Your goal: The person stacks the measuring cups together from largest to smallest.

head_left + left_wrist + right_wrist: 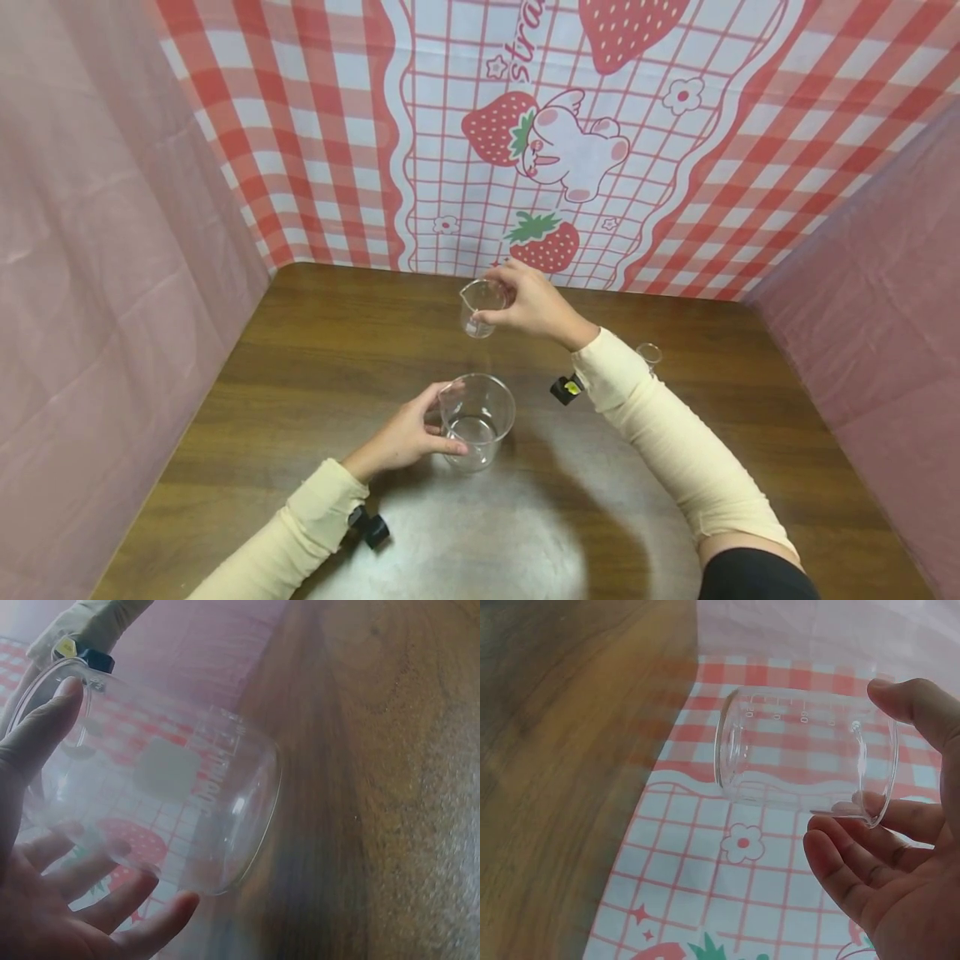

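Observation:
A large clear glass beaker [480, 450] stands upright near the middle of the wooden table in the head view. My left hand [405, 433] holds it from the left, thumb on the near side and fingers round the far side. In the left wrist view the large beaker [240, 787] shows a pale label patch and white markings. Farther back, my right hand [534, 307] grips a small clear beaker [474, 321] near its rim. Graduation marks run along the small beaker [795, 750] in the right wrist view, where its base appears raised off the table. I see no contents in either beaker.
Another small glass vessel [649, 353] stands to the right, partly hidden by the right sleeve [675, 450]. A red-and-white checked cloth [337, 142] with strawberries hangs behind the table [300, 350]. Pink curtains [112, 250] close off both sides.

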{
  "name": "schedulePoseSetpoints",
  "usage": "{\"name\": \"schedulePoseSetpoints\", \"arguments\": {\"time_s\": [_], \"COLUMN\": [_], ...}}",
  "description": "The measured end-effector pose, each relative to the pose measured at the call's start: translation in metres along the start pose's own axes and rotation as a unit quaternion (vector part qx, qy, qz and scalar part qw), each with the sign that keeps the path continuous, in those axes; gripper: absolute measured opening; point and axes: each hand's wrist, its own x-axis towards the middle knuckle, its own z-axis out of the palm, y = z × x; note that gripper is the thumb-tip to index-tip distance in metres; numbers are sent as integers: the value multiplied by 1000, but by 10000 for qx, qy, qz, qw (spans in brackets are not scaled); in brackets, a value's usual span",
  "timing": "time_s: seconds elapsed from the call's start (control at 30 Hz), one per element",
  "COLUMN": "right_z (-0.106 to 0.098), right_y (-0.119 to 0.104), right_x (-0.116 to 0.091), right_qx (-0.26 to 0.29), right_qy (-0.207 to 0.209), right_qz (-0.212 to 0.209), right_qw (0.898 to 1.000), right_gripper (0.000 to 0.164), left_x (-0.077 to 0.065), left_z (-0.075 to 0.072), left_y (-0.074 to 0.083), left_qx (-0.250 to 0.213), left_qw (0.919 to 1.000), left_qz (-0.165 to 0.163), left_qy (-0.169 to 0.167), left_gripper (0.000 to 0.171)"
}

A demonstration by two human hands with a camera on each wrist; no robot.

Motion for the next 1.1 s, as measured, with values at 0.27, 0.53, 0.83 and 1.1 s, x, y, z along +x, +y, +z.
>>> {"name": "schedulePoseSetpoints", "arguments": {"time_s": [0.27,0.53,0.83,1.1], "right_z": [-5,-8,-9,-9], "right_y": [-8,-19,-25,-30], "right_x": [-6,-12,-19,-24], "right_qx": [-48,-108,-154,-120], "right_qy": [25,42,40,-23], "right_qz": [-438,-720,-914,-875], "right_qw": [9990,9973,9957,9961], "right_gripper": [60,58,56,56], "left_x": [0,0,0,1], "left_z": [0,-1,-1,-1], "left_y": [0,0,-4,-5], "left_qx": [196,86,132,22], "left_qw": [9997,9999,9998,9998], "left_qz": [171,147,148,189], "left_qy": [42,-7,-75,-40], "left_gripper": [86,88,86,85]}}
